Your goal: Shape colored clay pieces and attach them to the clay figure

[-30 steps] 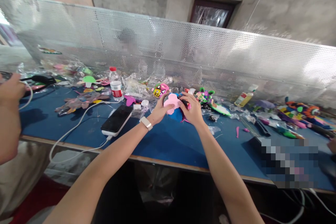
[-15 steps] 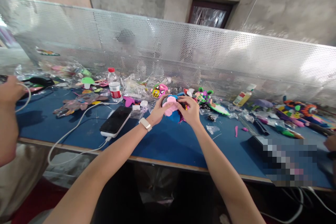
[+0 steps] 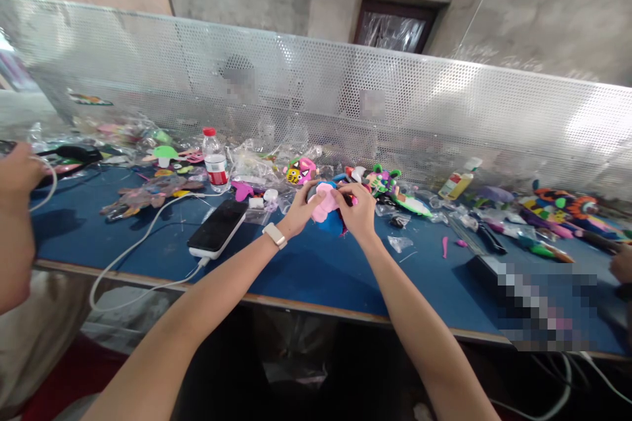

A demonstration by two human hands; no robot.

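Observation:
Both my hands meet over the middle of the blue table. My left hand, with a pale watch at the wrist, grips a pink foam piece from the left. From the right, my right hand pinches the same piece with its fingertips. A blue foam part sits just under the pink one, between my hands. Colourful foam craft figures lie just behind.
A phone on a white power bank with a white cable lies left of my hands. A water bottle, plastic bags, a glue bottle and more foam toys line the perforated metal screen. Another person's arm is at far left.
My hands have drawn slightly closer around the pink piece, the right fingers now pinching its top. The view has barely shifted.

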